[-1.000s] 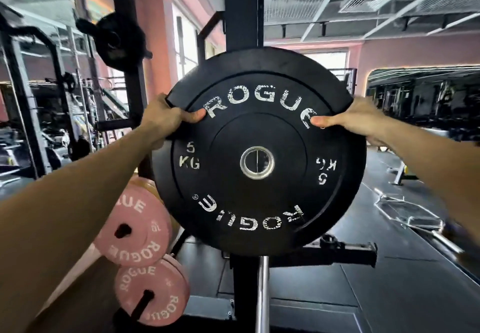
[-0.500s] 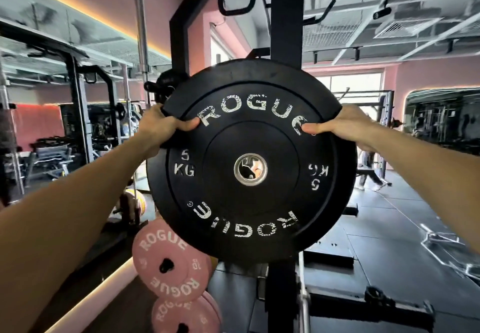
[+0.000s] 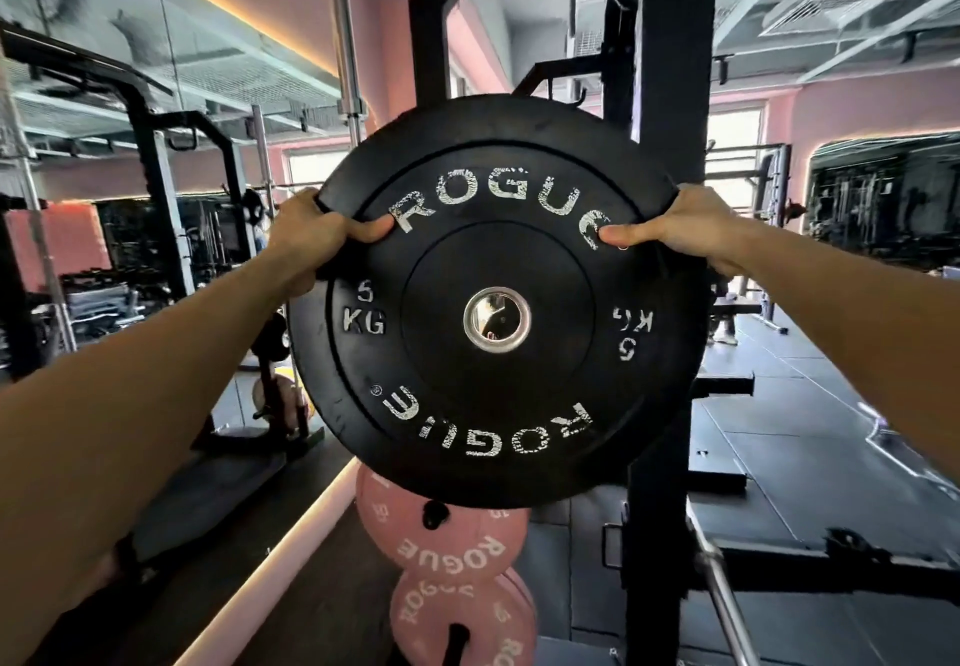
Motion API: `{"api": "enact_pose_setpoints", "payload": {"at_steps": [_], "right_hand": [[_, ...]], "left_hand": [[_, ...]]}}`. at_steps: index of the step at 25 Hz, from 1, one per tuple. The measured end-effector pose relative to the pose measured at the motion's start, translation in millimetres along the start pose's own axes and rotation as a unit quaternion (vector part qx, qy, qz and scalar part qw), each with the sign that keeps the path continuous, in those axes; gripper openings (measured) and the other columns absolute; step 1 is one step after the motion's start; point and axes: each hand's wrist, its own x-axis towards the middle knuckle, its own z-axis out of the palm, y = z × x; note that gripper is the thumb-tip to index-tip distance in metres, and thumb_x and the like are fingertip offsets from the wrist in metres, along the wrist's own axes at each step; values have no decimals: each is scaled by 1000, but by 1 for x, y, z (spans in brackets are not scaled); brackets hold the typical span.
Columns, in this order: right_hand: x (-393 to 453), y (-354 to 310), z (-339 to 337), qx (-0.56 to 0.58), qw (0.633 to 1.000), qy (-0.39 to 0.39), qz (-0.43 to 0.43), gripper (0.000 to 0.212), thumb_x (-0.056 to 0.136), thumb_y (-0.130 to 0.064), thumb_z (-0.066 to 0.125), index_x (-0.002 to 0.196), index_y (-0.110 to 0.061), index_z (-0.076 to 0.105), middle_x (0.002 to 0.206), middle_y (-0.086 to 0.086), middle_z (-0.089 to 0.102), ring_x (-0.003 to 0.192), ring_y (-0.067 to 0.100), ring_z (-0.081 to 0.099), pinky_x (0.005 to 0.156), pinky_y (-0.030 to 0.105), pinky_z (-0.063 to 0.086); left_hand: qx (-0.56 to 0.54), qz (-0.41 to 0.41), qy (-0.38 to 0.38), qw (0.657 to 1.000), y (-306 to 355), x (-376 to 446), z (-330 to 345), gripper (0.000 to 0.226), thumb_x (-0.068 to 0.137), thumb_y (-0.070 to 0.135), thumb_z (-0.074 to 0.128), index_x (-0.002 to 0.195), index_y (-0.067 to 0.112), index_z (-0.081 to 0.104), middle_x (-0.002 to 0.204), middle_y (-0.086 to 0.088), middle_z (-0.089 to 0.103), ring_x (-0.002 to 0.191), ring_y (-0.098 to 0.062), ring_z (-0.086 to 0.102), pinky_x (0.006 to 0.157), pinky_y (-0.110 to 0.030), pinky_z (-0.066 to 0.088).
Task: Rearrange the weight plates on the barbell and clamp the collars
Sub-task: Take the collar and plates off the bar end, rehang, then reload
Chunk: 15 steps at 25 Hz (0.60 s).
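A black 5 kg bumper plate (image 3: 498,405) with white ROGUE lettering and a steel centre ring fills the middle of the head view, held upright in the air. My left hand (image 3: 311,236) grips its upper left rim, thumb on the face. My right hand (image 3: 675,228) grips the upper right rim the same way. A steel barbell end (image 3: 719,598) slants at the lower right, below the plate. No collar is visible.
A black rack upright (image 3: 670,67) rises right behind the plate. Two pink ROGUE plates (image 3: 447,540) hang on storage pegs low down, under the black plate. A mirror wall with a lit floor strip runs on the left. Dark rubber floor (image 3: 810,457) lies to the right.
The view has swung left and up with the plate held in both hands. The pink plates now sit directly under the black plate, and the rack upright has shifted to the right.
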Motion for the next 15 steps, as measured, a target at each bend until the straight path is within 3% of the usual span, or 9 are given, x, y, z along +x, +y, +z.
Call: {"api": "enact_pose_setpoints", "payload": {"at_steps": [5, 11, 15], "right_hand": [[36, -15, 73, -5, 1000, 3, 9, 73, 31, -49, 96, 95, -18, 77, 89, -7, 77, 84, 12, 73, 76, 29, 57], [113, -3, 147, -20, 1000, -12, 8, 83, 28, -54, 95, 99, -15, 76, 92, -2, 77, 86, 17, 73, 78, 32, 58], [149, 3, 181, -14, 1000, -10, 16, 64, 35, -47, 93, 90, -20, 76, 80, -10, 76, 71, 6, 72, 55, 18, 54]], "left_hand": [[-6, 1, -9, 1000, -45, 54, -52, 79, 33, 37, 95, 106, 15, 74, 95, 0, 77, 87, -21, 74, 84, -43, 59], [-2, -12, 5, 1000, -107, 135, -82, 76, 33, 36, 95, 104, 18, 73, 94, 3, 77, 88, -20, 74, 80, -39, 60], [-7, -15, 0, 1000, -139, 179, -88, 64, 33, 35, 95, 92, 22, 71, 88, 7, 78, 84, -16, 74, 74, -32, 59]]}}
